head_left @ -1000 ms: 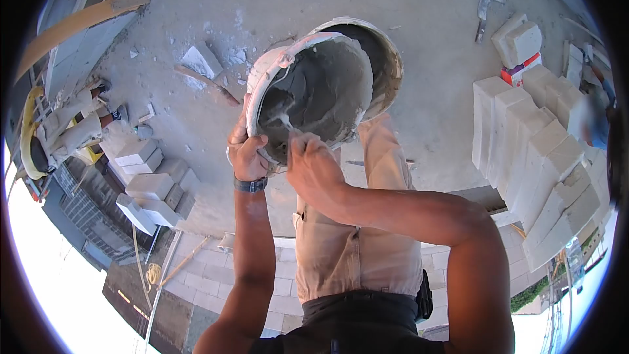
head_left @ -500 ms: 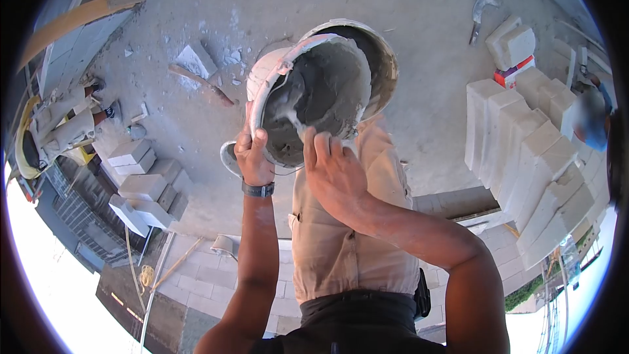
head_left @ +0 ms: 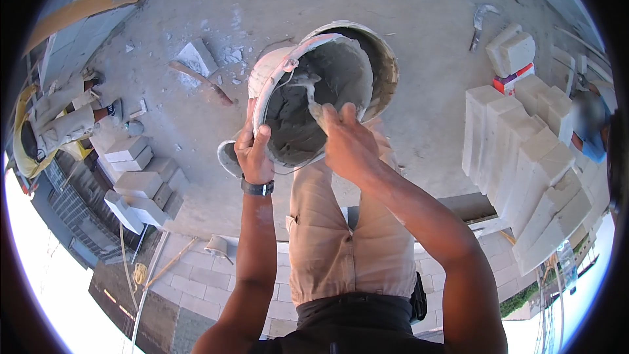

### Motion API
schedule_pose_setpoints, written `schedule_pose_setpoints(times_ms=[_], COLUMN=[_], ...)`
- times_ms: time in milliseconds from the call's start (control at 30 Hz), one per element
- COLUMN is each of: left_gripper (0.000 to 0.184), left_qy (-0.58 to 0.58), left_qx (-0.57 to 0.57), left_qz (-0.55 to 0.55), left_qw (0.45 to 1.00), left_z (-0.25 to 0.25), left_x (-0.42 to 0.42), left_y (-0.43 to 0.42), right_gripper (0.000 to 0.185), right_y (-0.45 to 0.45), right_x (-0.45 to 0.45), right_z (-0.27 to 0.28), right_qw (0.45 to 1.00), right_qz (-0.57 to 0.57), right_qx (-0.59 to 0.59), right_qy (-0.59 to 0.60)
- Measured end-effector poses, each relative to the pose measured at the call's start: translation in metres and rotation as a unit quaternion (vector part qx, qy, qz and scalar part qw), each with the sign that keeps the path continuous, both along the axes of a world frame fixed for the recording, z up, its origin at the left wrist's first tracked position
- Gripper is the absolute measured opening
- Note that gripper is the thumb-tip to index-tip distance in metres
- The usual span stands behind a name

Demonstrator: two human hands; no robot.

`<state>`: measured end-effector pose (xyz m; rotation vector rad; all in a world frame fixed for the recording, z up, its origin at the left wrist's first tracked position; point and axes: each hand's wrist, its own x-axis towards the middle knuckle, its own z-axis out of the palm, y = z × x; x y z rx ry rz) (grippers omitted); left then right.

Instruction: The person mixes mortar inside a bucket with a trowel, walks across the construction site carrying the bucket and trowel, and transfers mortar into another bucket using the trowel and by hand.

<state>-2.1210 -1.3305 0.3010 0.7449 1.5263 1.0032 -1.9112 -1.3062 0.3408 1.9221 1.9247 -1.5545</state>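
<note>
A white bucket is tilted with its mouth toward me, and wet grey mortar coats its inside. My left hand grips the near left of its rim, thumb on the edge and fingers round the outer wall. My right hand is closed round the handle of a trowel. The trowel's shank shows above the mortar; I cannot make out its blade. Behind the tilted bucket stands a second bucket, its inside stained grey. A smaller container is partly hidden beside my left hand.
Stacked white blocks stand at right, with a person beyond them. More blocks lie at left near another person. A hammer rests by a broken block. A curved tool lies far right.
My right hand has moved up and to the right with the trowel, showing more of its handle. My left hand still holds the tilted bucket's rim.
</note>
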Motion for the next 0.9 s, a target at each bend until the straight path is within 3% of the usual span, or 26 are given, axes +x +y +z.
schedule_pose_setpoints(times_ms=[100, 133, 167, 233, 333, 433, 567, 633, 733, 867, 900], left_gripper=[0.062, 0.062, 0.060, 0.058, 0.055, 0.054, 0.054, 0.053, 0.053, 0.053, 0.053], left_qy=[-0.018, -0.019, -0.034, -0.050, 0.010, -0.020, -0.014, -0.006, -0.013, -0.006, -0.008], left_qx=[0.003, 0.003, -0.001, -0.005, 0.024, 0.025, 0.032, 0.027, 0.027, 0.018, 0.023], left_qz=[0.000, -0.001, -0.001, 0.001, -0.044, -0.006, -0.017, -0.005, -0.014, -0.010, -0.009], left_qw=[1.000, 1.000, 0.999, 0.999, 0.999, 0.999, 0.999, 1.000, 0.999, 1.000, 1.000], left_z=[-0.003, -0.001, 0.001, 0.004, 0.005, 0.001, -0.003, 0.003, 0.000, 0.006, 0.006], left_x=[0.000, 0.001, 0.002, 0.003, 0.009, 0.007, 0.004, 0.007, 0.005, 0.009, 0.010], left_y=[0.000, 0.001, 0.002, 0.005, 0.005, 0.004, 0.002, 0.006, 0.004, 0.005, 0.004], right_gripper=[0.044, 0.057, 0.057, 0.059, 0.058, 0.045, 0.051, 0.057, 0.057, 0.057, 0.058], right_y=[0.007, -0.002, -0.009, -0.018, -0.047, -0.041, -0.006, -0.006, 0.005, -0.015, -0.019], right_x=[-0.029, -0.037, -0.036, -0.028, -0.011, 0.017, 0.033, 0.028, 0.013, 0.005, 0.009], right_z=[-0.003, -0.007, -0.007, -0.003, -0.011, -0.026, -0.027, -0.025, -0.034, -0.038, -0.033], right_qw=[0.999, 0.998, 0.998, 0.962, 0.939, 0.936, 0.958, 0.979, 0.984, 0.983, 0.974], right_qz=[0.028, 0.064, 0.063, 0.251, 0.319, 0.319, 0.270, 0.166, 0.130, 0.161, 0.212], right_qx=[-0.037, -0.028, -0.028, 0.085, 0.087, 0.104, 0.062, 0.091, 0.103, 0.055, 0.029], right_qy=[0.022, 0.003, 0.002, -0.067, -0.095, -0.103, -0.071, -0.073, -0.068, -0.074, -0.069])
